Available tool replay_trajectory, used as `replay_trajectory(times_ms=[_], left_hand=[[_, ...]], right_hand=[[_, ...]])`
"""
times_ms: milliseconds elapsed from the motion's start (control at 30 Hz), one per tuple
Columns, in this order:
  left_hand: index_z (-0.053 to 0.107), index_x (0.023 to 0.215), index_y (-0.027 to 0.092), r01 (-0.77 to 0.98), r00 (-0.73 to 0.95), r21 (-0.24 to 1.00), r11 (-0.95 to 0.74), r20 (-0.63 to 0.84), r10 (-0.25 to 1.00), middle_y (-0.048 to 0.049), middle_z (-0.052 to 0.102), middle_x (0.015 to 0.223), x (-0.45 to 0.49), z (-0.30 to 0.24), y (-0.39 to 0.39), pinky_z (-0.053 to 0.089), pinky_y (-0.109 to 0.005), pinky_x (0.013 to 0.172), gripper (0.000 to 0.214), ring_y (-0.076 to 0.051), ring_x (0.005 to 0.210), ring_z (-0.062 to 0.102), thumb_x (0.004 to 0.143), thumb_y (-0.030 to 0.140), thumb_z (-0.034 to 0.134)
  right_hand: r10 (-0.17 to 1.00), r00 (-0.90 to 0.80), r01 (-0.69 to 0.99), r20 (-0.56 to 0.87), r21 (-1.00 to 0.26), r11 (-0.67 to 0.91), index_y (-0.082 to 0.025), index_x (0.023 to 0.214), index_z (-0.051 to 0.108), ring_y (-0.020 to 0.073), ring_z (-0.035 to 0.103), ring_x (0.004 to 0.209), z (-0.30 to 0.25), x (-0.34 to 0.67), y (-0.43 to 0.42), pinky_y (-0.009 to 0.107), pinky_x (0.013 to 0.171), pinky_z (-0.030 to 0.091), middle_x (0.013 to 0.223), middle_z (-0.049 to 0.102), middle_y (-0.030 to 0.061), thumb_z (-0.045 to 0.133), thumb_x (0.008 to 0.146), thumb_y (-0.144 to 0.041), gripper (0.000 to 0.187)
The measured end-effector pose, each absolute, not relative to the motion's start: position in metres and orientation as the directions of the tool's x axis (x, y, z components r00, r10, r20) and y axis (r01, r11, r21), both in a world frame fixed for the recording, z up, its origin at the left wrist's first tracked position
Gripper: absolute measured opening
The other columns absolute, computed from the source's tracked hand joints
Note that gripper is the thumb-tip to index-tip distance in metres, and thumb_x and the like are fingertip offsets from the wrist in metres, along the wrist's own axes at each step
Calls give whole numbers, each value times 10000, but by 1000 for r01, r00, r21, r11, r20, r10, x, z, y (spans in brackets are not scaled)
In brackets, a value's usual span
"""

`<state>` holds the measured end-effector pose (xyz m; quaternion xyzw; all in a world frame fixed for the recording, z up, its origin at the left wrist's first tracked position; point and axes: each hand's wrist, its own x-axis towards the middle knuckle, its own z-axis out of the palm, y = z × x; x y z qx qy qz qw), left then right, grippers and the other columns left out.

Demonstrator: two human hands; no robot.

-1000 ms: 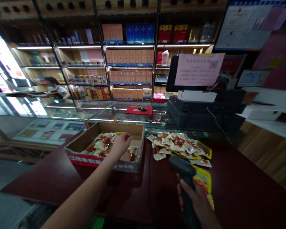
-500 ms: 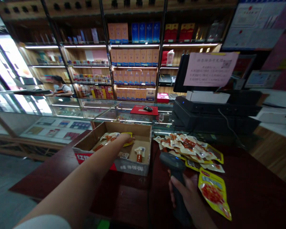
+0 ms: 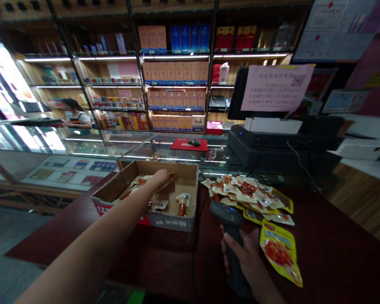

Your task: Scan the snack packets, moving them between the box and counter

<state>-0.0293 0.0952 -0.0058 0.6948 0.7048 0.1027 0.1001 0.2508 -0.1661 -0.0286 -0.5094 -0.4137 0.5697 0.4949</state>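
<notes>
My left hand (image 3: 160,177) reaches into an open cardboard box (image 3: 174,221) on the dark red counter, its fingers pinched on a small snack packet (image 3: 170,175) near the box's back wall. Several more small packets (image 3: 181,202) lie inside the box. My right hand (image 3: 240,257) grips the handle of a black barcode scanner (image 3: 228,219), held upright near the counter's front edge. To the right of the scanner lies a heap of small snack packets (image 3: 247,192) and a yellow snack bag (image 3: 280,253).
A black cash register (image 3: 272,147) with a monitor and a taped paper notice (image 3: 277,86) stands behind the heap. Glass display cases (image 3: 82,147) run to the left, with a red mouse pad and mouse (image 3: 190,143) on top. Stocked shelves fill the back wall. Another person (image 3: 74,116) stands far left.
My left hand has moved from the middle of the box to its back wall and closed on a packet. The scanner hand has stayed in place; the view has shifted slightly.
</notes>
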Motion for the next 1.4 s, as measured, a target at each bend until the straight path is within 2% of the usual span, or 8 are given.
replay_trajectory(times_ms=[100,200,267,333,500,667,833,1400], left_hand=[[654,902,102,848,-54,527,60,-27,998,-164,694,851,-32,13,82,512,-321,659,264,-267,764,668,690,254,610],[624,967,142,359,50,929,87,-113,992,-90,703,797,-27,27,55,522,-332,626,314,-232,697,667,663,219,630],[627,959,151,80,139,991,103,-113,984,-70,700,766,-20,31,35,527,-358,644,340,-229,699,664,629,225,656],[650,912,142,-9,138,1000,14,-12,990,-61,697,753,-11,30,18,527,-368,677,314,-223,720,659,613,238,667],[706,741,175,207,38,802,-560,565,824,-47,701,848,8,16,-10,483,-369,859,131,-196,884,628,637,163,626],[705,800,213,346,100,453,-822,853,512,-52,692,926,19,1,-38,463,-389,920,253,-175,1016,592,781,83,489],[648,800,188,439,116,320,-839,906,406,-63,682,947,24,-9,-51,479,-400,918,210,-175,1049,586,813,80,468],[604,720,174,549,128,305,-778,889,439,-64,678,917,27,-10,-44,497,-339,877,234,-162,1008,601,788,44,422]], right_hand=[[985,-1,-143,-170,-975,-168,-178,958,496,87,497,377,-29,252,-167,187,320,411,559,550,-62,631,681,-546,480],[987,-15,-144,-159,-977,-159,-183,948,481,85,490,366,-28,253,-167,187,315,408,556,545,-67,626,690,-539,463],[988,-24,-141,-151,-978,-153,-185,941,477,85,490,364,-26,252,-167,186,312,405,558,544,-69,622,696,-533,450],[988,-31,-137,-150,-979,-153,-186,930,479,88,493,367,-23,251,-165,188,314,406,557,541,-69,622,695,-530,441],[988,-35,-128,-148,-980,-151,-183,944,492,93,495,374,-14,249,-164,196,324,413,556,535,-70,630,681,-533,459],[988,-44,-150,-145,-977,-150,-185,944,495,96,500,375,-10,249,-173,198,323,416,563,535,-65,640,680,-534,461],[985,-93,-155,-143,-975,-156,-187,855,507,89,501,375,-2,246,-181,194,337,425,565,548,-52,653,678,-524,408],[978,-190,-139,-91,-983,-119,-168,926,509,77,469,359,7,232,-181,180,319,392,563,526,-55,615,714,-500,408]])
